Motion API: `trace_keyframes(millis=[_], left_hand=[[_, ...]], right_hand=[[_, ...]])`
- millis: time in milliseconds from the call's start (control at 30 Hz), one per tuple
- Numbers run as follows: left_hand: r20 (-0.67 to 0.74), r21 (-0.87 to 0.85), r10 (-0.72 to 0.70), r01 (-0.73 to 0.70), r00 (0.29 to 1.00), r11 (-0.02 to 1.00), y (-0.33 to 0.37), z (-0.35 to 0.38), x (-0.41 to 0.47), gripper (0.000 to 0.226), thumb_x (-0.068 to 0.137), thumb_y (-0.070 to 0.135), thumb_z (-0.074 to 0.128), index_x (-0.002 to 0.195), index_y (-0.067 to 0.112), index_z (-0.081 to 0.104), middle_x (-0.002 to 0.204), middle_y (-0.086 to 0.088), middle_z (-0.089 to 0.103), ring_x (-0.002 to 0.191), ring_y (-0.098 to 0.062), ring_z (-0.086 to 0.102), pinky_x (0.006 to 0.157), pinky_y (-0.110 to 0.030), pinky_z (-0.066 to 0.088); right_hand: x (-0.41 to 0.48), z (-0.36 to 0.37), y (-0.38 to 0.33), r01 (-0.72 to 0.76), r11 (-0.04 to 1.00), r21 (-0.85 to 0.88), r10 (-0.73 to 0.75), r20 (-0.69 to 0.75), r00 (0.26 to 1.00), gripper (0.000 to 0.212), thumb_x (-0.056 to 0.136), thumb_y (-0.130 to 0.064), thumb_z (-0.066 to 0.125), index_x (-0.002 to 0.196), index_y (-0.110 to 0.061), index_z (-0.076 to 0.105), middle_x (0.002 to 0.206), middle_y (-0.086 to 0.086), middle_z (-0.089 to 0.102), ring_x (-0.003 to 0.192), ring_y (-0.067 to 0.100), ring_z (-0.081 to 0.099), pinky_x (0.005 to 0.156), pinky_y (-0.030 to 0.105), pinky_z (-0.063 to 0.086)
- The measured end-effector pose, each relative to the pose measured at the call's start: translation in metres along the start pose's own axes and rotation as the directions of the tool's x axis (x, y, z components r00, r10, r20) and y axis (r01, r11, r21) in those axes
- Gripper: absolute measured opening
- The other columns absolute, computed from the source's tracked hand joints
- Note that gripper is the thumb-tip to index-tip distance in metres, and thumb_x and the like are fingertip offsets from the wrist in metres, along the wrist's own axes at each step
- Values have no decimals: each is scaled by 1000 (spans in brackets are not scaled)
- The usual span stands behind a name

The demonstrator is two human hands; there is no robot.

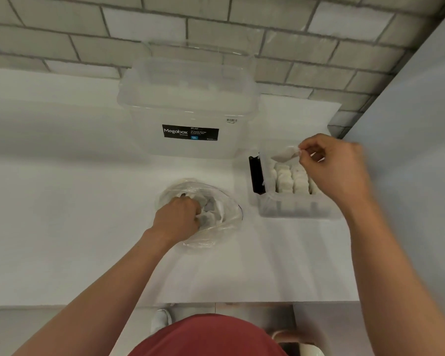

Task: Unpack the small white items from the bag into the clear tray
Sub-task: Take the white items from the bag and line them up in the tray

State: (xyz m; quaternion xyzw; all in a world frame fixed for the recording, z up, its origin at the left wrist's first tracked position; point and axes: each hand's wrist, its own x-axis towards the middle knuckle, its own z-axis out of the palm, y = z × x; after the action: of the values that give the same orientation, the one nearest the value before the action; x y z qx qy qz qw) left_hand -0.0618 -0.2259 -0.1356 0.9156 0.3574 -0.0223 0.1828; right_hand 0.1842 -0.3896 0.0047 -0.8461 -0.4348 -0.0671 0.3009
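Note:
A crumpled clear plastic bag [217, 222] lies on the white counter, with small white items inside. My left hand [176, 215] reaches into the bag's mouth, fingers curled round its contents. To the right stands the clear tray [293, 210] with a black end piece, holding rows of small white items [288, 179]. My right hand [332, 165] hovers over the tray's far end and pinches one small white item [285, 154] between thumb and fingertips.
A large clear Megabox storage box [190, 104] with a lid stands behind the bag against the tiled wall. A grey panel [421, 124] rises right of the tray. The counter's front edge [216, 301] runs near my body.

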Motion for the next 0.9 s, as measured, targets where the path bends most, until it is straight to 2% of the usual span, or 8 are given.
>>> trace_keyframes(millis=[67,167,267,333,467,667,767,900], left_hand=[[27,-3,-12,12,1000,1000,0,0,2,18,91,28,59,83,17,70,76,1,63,74,-17,60,61,-32,53],[59,-10,-27,28,998,1000,0,-1,4,16,88,25,59,85,14,71,77,-1,68,75,-17,63,68,-37,57],[68,-28,-36,38,997,999,1,-1,6,18,88,26,60,91,14,73,85,-2,73,85,-19,65,76,-40,57],[73,-35,-46,49,996,998,2,-2,6,21,90,31,60,87,14,72,81,0,71,82,-18,64,73,-38,57],[78,-52,-75,79,994,995,1,-2,5,29,90,31,61,65,18,58,67,3,63,66,-15,56,61,-30,47],[61,-91,-109,114,992,989,-1,-3,1,29,92,42,62,67,30,53,72,9,59,70,-15,59,60,-30,50],[28,-131,-94,97,995,987,1,-12,-3,23,93,44,58,75,30,61,79,9,66,78,-18,63,65,-31,53],[-41,-160,-127,119,991,980,-1,-29,-12,8,85,23,63,86,31,67,84,13,68,81,-17,66,73,-36,57]], right_hand=[[13,7,14,-11,994,-107,27,146,989,14,87,-23,64,94,-30,75,82,-13,71,83,18,67,80,37,59],[29,22,26,22,977,-211,67,405,912,18,85,-21,61,88,-34,73,85,-11,71,94,20,65,83,40,59],[39,38,30,74,972,-224,81,610,788,20,84,-15,63,84,-30,76,85,-13,71,89,16,68,82,39,60],[45,50,33,83,970,-229,92,661,745,20,82,-13,65,84,-28,78,84,-13,72,86,15,69,81,38,61],[50,74,41,77,966,-247,115,677,727,19,77,-13,68,78,-30,76,85,-12,73,83,14,70,80,38,62],[46,82,45,55,976,-211,107,685,721,16,81,-16,70,81,-31,76,87,-11,73,81,14,70,74,39,63],[42,71,42,17,984,-179,98,615,782,17,84,-19,67,88,-33,76,92,-10,73,90,15,68,81,38,61],[21,47,26,-63,998,5,57,357,932,11,90,-29,68,98,-33,75,89,-19,71,93,12,65,82,32,56]])
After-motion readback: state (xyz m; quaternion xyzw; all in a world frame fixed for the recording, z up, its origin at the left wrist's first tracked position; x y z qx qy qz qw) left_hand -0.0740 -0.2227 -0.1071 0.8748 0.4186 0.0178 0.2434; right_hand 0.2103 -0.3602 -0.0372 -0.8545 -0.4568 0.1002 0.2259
